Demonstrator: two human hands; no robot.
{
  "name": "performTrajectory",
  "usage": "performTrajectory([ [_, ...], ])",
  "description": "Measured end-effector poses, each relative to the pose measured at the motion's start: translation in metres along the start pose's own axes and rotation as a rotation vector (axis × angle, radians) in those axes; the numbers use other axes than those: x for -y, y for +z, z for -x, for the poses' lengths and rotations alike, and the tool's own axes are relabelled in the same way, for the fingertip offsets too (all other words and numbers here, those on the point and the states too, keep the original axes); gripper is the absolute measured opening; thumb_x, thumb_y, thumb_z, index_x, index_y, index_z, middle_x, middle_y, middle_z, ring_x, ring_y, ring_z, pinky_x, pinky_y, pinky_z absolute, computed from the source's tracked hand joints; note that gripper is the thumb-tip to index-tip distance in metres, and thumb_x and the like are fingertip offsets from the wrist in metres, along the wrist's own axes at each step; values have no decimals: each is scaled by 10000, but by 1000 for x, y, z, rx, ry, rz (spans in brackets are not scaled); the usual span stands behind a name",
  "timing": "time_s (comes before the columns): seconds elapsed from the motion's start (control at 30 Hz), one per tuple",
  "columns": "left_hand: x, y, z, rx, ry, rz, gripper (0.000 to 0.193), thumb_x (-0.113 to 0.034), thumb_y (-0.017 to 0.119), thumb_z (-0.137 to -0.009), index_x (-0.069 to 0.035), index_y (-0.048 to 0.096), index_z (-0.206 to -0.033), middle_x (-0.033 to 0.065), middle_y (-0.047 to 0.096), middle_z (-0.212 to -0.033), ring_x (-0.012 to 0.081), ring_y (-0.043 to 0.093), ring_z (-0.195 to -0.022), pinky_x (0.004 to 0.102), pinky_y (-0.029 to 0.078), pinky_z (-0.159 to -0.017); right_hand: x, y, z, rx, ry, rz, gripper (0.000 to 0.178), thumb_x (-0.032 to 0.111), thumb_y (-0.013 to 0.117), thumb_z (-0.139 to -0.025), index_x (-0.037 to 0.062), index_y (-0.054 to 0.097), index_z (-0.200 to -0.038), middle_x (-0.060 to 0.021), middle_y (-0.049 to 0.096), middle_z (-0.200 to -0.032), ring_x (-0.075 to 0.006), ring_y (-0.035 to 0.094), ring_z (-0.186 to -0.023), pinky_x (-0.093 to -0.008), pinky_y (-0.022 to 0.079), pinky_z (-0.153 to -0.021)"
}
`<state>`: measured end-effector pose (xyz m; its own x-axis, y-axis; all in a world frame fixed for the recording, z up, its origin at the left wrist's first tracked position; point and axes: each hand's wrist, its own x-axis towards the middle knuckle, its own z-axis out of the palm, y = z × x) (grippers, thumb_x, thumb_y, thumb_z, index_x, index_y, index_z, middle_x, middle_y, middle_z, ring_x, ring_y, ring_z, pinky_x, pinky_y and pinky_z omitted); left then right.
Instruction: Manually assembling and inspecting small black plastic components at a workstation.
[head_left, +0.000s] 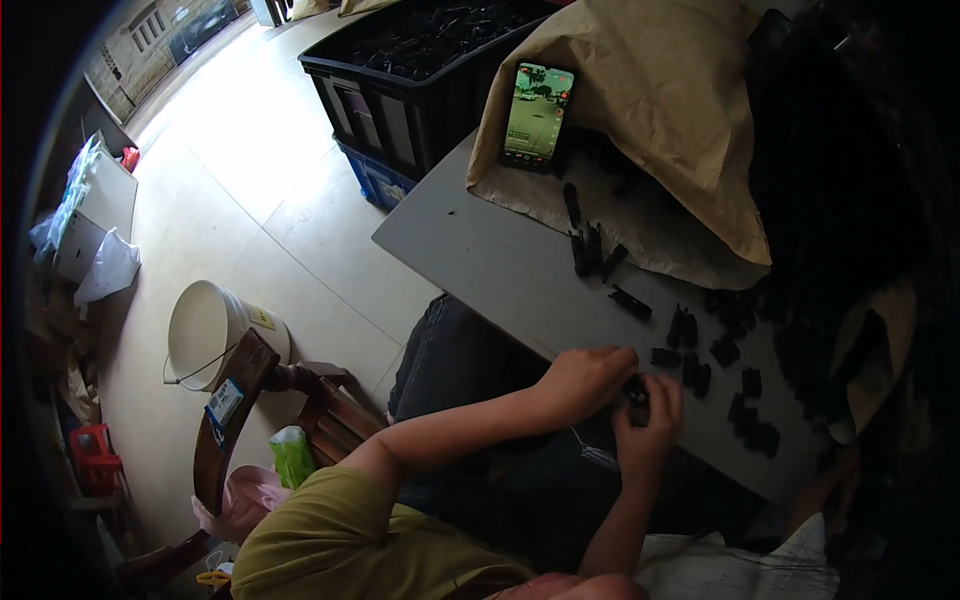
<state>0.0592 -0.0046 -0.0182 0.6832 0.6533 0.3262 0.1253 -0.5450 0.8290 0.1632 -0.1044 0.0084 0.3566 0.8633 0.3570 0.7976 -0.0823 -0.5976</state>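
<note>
My left hand [585, 378] and my right hand [650, 420] meet at the near edge of a grey table [480, 250]. Between their fingertips they pinch a small black plastic part [636, 389]. Several more black parts [700, 350] lie scattered on the table just beyond my hands. A bigger dark heap of such parts [800, 300] lies to the right, partly in shadow. Both forearms come in from the lower edge, over my lap.
A phone [537, 115] with a lit screen leans against a brown paper sack [650, 90] at the table's far side. A black crate of dark parts [420, 70] stands behind. A white bucket [205, 330] and a wooden chair [250, 400] are on the floor at left.
</note>
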Motion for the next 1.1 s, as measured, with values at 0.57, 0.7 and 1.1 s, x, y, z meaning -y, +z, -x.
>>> performTrajectory([
  [0.57,-8,-22,16,260,147,414,320,-12,555,-831,-25,489,-1143,169,590,-1000,351,592,-940,394,469,-786,-17,-15,19,246,325,-414,283,53,753,-698,-20,626,-939,-74,590,-885,-129,584,-766,-250,458,-652],
  [0.7,0,-18,21,273,149,419,227,-5,544,-838,-20,546,-1065,141,593,-964,319,599,-886,363,469,-772,-25,2,31,209,308,-608,254,80,750,-715,-25,632,-913,-65,599,-818,-126,579,-753,-257,457,-657],
  [1.1,23,-8,-54,-119,100,-215,211,-30,563,-775,-45,538,-984,108,545,-892,298,615,-746,365,476,-606,-29,1,-27,104,334,500,378,284,529,-924,96,493,-1250,-149,595,-1062,-279,620,-918,-372,498,-755],
])
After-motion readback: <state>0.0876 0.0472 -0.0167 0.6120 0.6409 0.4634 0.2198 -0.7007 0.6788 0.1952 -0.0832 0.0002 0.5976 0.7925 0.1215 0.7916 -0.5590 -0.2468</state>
